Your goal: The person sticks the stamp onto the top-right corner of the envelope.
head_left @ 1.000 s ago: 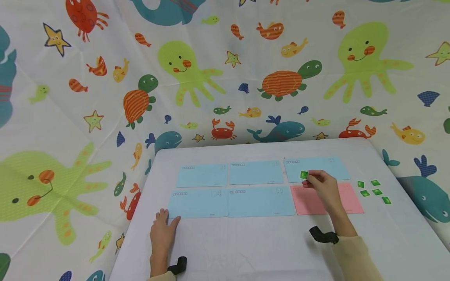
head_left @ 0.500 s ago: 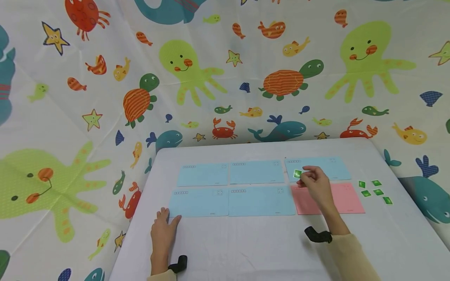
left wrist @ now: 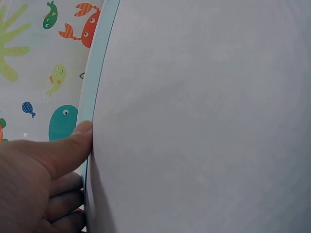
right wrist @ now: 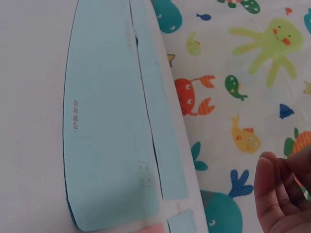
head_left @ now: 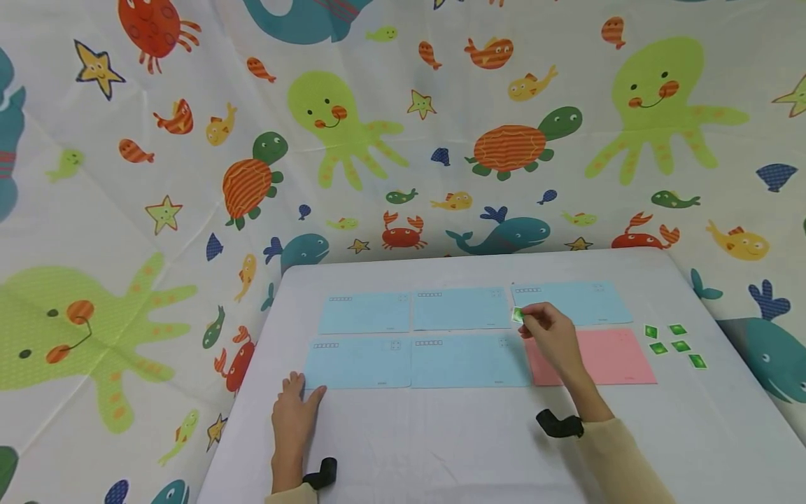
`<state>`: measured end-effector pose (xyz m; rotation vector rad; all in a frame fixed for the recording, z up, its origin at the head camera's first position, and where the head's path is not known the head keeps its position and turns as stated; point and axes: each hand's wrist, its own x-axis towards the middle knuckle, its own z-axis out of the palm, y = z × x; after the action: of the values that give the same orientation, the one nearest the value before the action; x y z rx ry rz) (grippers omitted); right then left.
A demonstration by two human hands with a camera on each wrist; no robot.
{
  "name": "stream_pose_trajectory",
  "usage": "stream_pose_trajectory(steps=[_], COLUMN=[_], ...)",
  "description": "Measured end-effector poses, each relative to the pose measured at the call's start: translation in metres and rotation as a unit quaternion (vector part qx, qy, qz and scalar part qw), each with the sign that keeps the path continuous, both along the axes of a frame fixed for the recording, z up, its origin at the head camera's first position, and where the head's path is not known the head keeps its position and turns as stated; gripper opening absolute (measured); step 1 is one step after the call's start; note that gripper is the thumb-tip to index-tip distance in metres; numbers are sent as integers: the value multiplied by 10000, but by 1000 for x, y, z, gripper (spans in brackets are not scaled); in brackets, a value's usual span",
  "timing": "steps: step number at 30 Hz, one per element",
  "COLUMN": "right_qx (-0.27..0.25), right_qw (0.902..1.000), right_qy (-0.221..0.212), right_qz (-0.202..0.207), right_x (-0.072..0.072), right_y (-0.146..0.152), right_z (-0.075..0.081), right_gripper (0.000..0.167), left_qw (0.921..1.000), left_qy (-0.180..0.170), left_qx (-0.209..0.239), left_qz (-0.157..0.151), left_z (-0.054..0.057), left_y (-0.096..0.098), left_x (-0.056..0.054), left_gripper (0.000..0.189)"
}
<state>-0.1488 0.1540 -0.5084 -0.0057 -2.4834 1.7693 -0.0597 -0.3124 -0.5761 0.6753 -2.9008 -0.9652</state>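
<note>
My right hand (head_left: 554,339) pinches a small green stamp (head_left: 518,314) with a pale border between thumb and fingertips. It hovers around the near left corner of the back right blue envelope (head_left: 579,304), partly over the pink envelope (head_left: 611,357). In the right wrist view, fingers (right wrist: 267,189) and thumb meet at the right edge, with the stamp hidden. At the left, my left hand (head_left: 294,414) rests with fingers spread at the near left corner of the front left blue envelope (head_left: 355,365). The left wrist view shows its thumb (left wrist: 73,148) along that envelope's edge.
Other blue envelopes lie in two rows, including the front middle one (head_left: 466,364), the back middle one (head_left: 458,311) and the back left one (head_left: 365,315). Several green stamps (head_left: 681,346) lie loose at the right. Behind the white table (head_left: 441,441) hangs a sea-animal cloth (head_left: 441,84).
My right hand has carried the stamp left and slightly nearer, from over the back right envelope to its left end. The left hand has stayed in place on the front left envelope.
</note>
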Motion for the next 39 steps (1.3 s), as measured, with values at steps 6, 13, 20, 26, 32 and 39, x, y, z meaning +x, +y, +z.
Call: stream_pose_trajectory(steps=[6,13,20,26,32,39], right_qx=[97,114,51,-54,-46,110], right_qw=[9999,9999,9998,9997,9995,9993], right_qy=[-31,21,113,48,-119,-50], right_qz=[72,97,168,236,283,341], right_x=[2,-6,-6,-4,-4,-3], right_y=[-9,-12,-22,-30,-38,-48], right_z=[6,-17,-19,-21,-23,-25], right_gripper=[22,21,18,18,18,16], left_qw=[10000,10000,9999,10000,9999,9998], left_qy=[36,41,80,60,76,106], left_qx=[-41,3,-73,-67,-100,-146], left_qz=[-16,2,5,-34,-19,10], left_z=[-3,-5,-1,-1,-3,-3], left_y=[-1,-1,-1,-3,-4,-4], left_x=[-2,-3,-1,-1,-2,-2], left_gripper=[72,71,71,71,71,71])
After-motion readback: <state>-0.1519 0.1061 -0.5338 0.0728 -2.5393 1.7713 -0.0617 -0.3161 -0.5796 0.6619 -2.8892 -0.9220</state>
